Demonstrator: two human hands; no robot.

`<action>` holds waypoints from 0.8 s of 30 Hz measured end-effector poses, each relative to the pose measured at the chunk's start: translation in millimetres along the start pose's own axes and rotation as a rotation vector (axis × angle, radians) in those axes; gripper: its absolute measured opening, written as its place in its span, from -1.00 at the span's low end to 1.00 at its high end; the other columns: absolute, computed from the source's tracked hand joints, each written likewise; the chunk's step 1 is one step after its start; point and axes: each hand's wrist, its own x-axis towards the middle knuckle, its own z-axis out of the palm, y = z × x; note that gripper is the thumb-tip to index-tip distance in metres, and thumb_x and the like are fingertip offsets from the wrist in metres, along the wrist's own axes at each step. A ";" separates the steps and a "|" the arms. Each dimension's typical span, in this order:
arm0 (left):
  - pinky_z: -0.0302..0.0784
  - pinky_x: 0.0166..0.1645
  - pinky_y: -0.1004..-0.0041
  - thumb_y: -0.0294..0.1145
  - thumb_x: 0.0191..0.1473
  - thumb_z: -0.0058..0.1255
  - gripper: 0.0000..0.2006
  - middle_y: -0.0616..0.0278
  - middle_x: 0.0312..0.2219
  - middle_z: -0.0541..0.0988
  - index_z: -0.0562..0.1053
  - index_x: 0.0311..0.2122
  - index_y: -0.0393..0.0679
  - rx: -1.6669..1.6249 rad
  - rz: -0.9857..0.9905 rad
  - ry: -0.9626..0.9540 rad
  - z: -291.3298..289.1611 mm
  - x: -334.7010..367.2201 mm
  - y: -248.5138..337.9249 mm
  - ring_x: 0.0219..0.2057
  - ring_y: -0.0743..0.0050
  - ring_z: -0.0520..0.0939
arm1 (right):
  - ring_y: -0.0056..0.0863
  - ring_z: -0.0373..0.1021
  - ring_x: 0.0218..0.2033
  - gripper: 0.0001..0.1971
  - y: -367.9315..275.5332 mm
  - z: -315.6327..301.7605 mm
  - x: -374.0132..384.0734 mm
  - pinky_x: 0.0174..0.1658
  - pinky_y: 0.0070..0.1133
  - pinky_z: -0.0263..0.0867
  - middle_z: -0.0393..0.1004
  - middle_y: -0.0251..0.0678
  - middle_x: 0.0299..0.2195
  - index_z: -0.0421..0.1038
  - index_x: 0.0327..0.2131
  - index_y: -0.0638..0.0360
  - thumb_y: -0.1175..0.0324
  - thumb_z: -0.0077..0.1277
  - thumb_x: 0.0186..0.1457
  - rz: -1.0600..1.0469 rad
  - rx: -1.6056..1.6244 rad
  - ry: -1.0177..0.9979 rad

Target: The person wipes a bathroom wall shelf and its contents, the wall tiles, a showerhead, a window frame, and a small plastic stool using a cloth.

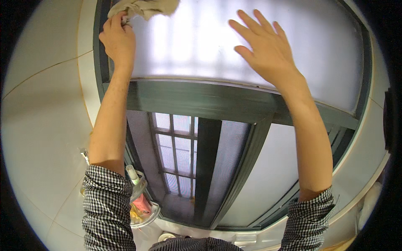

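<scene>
Both my arms reach up in front of a dark-framed window. At the upper left, my left hand [118, 44] is closed on a beige cloth [150, 7], which lies bunched against the top corner of the frosted upper pane [197, 42]. Part of the cloth runs out of the picture. With fingers spread and nothing in it, my right hand [268, 50] is over the right half of the same pane; whether its palm touches the glass I cannot tell. Checked sleeves are pushed up both forearms.
Below the crossbar [201, 100] is a sliding window with a mesh screen [228, 154] and window bars [176, 146] behind it. A corner shelf [146, 214] with bottles and a pink tube [142, 204] stands by my left forearm. Tiled walls [42, 125] flank the window.
</scene>
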 end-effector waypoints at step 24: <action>0.36 -0.27 0.44 -0.59 -0.15 -0.13 -0.87 0.05 -0.44 0.50 0.44 -0.42 -0.30 -0.615 0.049 -0.152 -71.5 -94.6 90.1 -0.41 0.16 0.49 | -0.41 0.31 -0.36 -0.83 -114.6 16.8 -236.0 -0.20 -0.49 0.24 0.36 -0.39 -0.46 0.39 -0.46 0.13 0.41 0.01 -0.27 -0.403 0.619 -0.167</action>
